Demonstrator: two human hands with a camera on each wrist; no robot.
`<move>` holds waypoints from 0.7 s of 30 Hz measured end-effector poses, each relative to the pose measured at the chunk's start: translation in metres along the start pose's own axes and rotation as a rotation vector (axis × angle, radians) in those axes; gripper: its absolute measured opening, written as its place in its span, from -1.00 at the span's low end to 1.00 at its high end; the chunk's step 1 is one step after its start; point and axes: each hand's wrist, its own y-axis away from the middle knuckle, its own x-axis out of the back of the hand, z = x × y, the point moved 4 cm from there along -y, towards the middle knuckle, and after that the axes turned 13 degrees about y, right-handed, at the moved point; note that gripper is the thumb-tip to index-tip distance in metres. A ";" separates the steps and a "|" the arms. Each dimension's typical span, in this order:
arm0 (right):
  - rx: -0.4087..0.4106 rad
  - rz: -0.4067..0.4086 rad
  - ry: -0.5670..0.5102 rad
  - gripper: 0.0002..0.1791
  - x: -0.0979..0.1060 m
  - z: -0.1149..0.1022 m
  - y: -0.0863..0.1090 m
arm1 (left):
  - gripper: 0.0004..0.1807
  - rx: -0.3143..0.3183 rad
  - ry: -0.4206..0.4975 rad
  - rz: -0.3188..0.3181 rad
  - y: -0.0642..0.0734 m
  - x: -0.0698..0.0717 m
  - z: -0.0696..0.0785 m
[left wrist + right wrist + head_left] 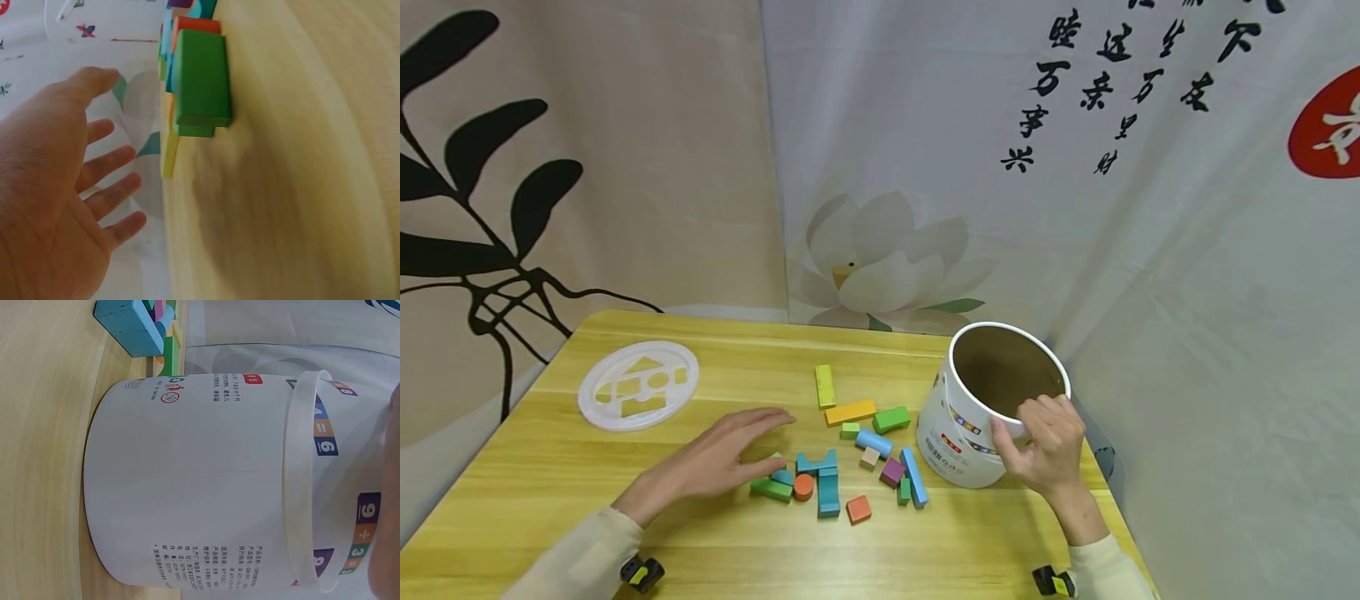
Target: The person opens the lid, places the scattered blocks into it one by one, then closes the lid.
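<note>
My right hand (1043,442) grips the near rim of a white cylindrical bucket (958,450), thumb outside and fingers curled over the edge. The bucket stands on the table, its open top tipped slightly toward me. Printed labels and a white plastic handle (299,481) show in the right wrist view. My left hand (730,458) hovers with spread fingers at the left side of a group of coloured wooden blocks, holding nothing. Nearest it lie a green block (771,489), an orange-red round block (803,487) and a teal arch block (817,462). In the left wrist view the green block (203,78) sits apart from the fingers.
More blocks lie between the hands, among them a yellow one (825,387), an orange one (851,412), a purple cube (892,472) and a long blue one (914,477). A white round lid with shaped holes (597,407) lies at the table's back left. Printed curtains hang behind.
</note>
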 end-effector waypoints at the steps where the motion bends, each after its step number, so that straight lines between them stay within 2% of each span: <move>1: -0.001 -0.001 0.001 -0.33 0.000 0.000 0.000 | -0.36 0.004 0.010 -0.006 0.002 -0.001 -0.001; 6: -0.004 -0.008 0.005 -0.32 0.000 0.000 0.001 | -0.41 0.031 0.041 -0.045 0.005 -0.005 -0.007; 14: -0.002 -0.002 0.000 -0.33 0.000 0.000 0.000 | -0.45 0.040 0.069 -0.108 -0.002 -0.010 -0.015; 21: 0.004 -0.007 0.005 -0.34 0.001 0.000 -0.001 | -0.62 0.000 0.080 -0.159 -0.006 -0.013 -0.017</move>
